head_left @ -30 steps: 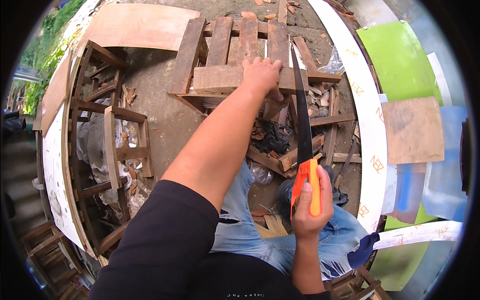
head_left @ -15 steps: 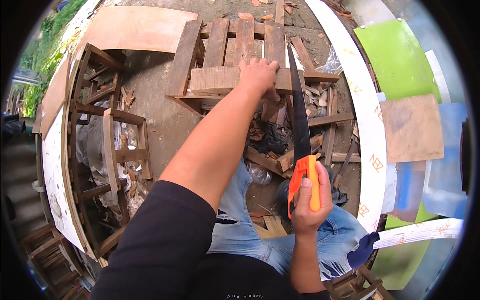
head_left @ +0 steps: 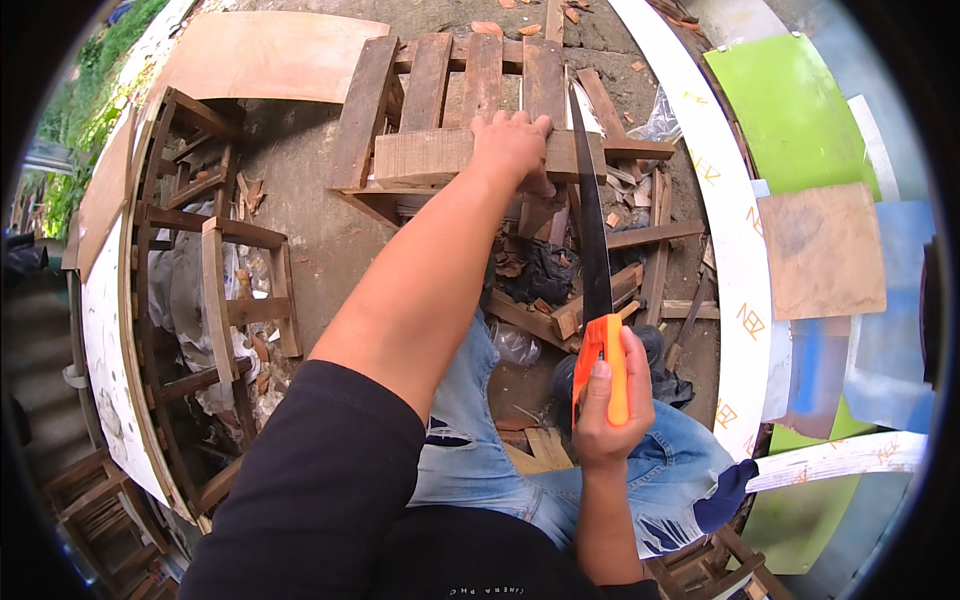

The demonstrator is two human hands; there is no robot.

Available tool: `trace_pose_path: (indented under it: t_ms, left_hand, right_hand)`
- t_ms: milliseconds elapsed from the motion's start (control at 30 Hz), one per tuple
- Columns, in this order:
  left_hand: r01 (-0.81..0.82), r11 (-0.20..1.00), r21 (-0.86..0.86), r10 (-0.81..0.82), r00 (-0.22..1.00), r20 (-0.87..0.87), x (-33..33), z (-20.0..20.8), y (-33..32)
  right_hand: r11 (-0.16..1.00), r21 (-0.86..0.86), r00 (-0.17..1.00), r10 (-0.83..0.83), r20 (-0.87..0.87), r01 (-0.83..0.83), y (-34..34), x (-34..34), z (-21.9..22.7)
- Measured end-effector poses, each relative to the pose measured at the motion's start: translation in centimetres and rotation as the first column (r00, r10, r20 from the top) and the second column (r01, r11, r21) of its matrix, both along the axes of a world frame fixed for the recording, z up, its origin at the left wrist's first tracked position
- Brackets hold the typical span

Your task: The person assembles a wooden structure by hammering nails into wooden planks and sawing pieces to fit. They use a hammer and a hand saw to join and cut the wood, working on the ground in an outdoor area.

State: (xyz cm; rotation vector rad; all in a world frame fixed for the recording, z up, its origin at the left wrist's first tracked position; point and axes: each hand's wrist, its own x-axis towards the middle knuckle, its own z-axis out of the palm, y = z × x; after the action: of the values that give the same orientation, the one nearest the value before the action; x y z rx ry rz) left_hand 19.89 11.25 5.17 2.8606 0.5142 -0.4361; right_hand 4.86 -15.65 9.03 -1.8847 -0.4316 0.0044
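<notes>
My right hand [head_left: 613,420] is closed round the orange and yellow handle of a handsaw [head_left: 594,235]. Its dark blade points away from me and crosses the right part of a thick wooden board [head_left: 415,160]; I cannot tell how deep any cut is. The board lies crosswise on the near end of a slatted wooden stand [head_left: 430,85]. Just left of the blade, my left hand [head_left: 512,148] grips the board from above, fingers over its top and thumb down the near side. Part of the board is hidden under that hand.
Wooden frames [head_left: 215,235] stand at the left, near a plywood sheet [head_left: 280,55]. Wood scraps [head_left: 655,240] and a black plastic bag [head_left: 548,275] litter the ground beyond my knees. A long white panel [head_left: 735,250] curves along the right, beside a green sheet [head_left: 790,110].
The saw handle has come slightly toward me, with the blade still across the board. My left hand keeps its place on the board. The whole view has shifted a little.
</notes>
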Motion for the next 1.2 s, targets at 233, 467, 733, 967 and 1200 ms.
trace_pose_path:
  t_ms: [233,467,733,967,1200]
  left_hand:
    - [-0.018,1.0,0.01,0.017,1.0,0.026,-0.1,0.7,0.0]
    - [0.009,1.0,0.005,-0.009,1.0,-0.018,0.2,0.2,0.1]
    - [-0.027,1.0,0.002,0.027,0.999,0.018,0.0,0.7,0.1]
    - [-0.034,0.999,-0.003,0.034,0.999,0.011,0.2,0.0,0.1]
    - [-0.02,1.0,0.007,0.02,0.999,0.03,0.1,0.2,0.2]
  right_hand:
    - [0.999,0.038,0.997,-0.022,0.071,0.019,3.7,5.2,-1.4]
    - [0.995,0.076,0.997,-0.065,-0.039,0.068,0.6,0.5,-2.0]
    - [0.996,0.074,0.993,-0.06,0.098,0.053,5.6,7.0,-1.7]
    - [1.0,-0.005,1.0,-0.021,0.011,0.021,-0.2,0.9,0.2]
    - [1.0,-0.01,0.99,-0.016,0.143,0.018,5.5,7.1,-0.1]
